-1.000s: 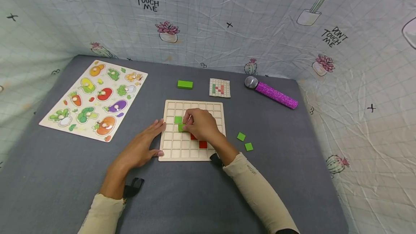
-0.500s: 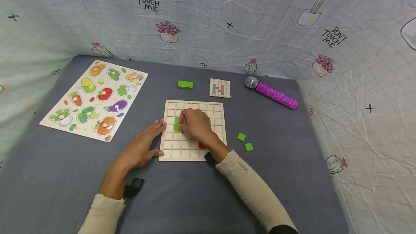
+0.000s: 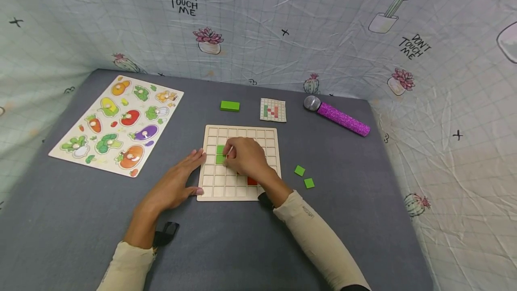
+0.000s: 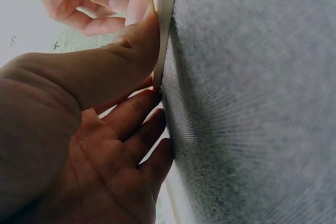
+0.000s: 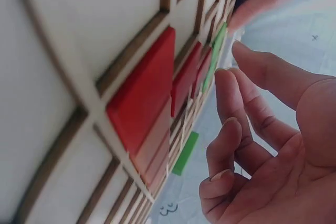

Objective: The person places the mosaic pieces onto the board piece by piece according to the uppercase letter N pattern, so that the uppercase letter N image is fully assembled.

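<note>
A wooden grid board (image 3: 214, 190) lies in front of me. My left hand (image 3: 177, 181) rests along its left side, fingers extended and thumb at the rim; the left wrist view shows the thumb (image 4: 139, 11) against the board's edge. My right hand (image 3: 245, 156) is over the middle of the board, fingertips beside two green square tiles (image 3: 220, 159) set one behind the other. In the right wrist view the thumb and fingers (image 5: 228, 95) are loosely bent, with a gap and nothing visible between them. Several red square tiles (image 5: 144, 95) sit in the grid, partly hidden from the head view.
Two loose green tiles (image 3: 300, 170) lie right of the board. Behind it are a green block (image 3: 230, 106) and a small pattern card (image 3: 273, 110). A glittery purple microphone (image 3: 343, 119) lies back right, a vegetable peg puzzle (image 3: 117, 125) at left.
My right hand has shifted slightly left. The nearer green tile has moved left too and now lines up with the other one. My left hand has stayed in place.
</note>
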A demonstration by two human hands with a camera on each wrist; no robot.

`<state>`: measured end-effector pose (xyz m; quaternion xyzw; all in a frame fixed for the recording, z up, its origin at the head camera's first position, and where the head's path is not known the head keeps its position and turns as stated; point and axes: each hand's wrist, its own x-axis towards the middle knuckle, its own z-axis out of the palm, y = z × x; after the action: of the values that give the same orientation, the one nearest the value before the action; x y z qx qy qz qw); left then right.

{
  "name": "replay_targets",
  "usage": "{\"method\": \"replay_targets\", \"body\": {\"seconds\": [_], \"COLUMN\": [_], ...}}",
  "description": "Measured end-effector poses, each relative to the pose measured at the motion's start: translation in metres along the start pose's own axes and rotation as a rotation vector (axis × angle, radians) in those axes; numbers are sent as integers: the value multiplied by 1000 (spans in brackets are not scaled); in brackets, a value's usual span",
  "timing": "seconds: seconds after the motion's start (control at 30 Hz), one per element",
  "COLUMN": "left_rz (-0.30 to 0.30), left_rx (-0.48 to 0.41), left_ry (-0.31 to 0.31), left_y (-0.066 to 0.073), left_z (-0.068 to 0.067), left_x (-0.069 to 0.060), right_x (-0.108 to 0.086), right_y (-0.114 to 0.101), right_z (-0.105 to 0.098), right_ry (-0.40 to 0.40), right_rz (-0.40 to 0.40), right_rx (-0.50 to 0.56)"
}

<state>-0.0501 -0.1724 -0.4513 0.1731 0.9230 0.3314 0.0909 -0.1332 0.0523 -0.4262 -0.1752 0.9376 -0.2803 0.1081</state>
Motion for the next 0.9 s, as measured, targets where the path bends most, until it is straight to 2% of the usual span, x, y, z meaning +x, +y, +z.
{"method": "replay_targets", "body": {"seconds": [0.23,0.5,0.63,0.9], "left_rz": [-18,-42,-28,-5], "left_rx": [-2,10,3,-10], "left_ry": [-1,-12,-9,-1], "left_y": [0,1,0,0], "left_z": [2,1,1,0], "left_x": [1,0,-1,-1], "right_x": [-16,-34,-44,-63], "right_y": [9,34,49,79], "right_z": [-15,-30,-38,-49], "right_ry": [28,92,89,141], "right_rz": [-1,23,61,107], "right_rx": [74,147,208,218]}}
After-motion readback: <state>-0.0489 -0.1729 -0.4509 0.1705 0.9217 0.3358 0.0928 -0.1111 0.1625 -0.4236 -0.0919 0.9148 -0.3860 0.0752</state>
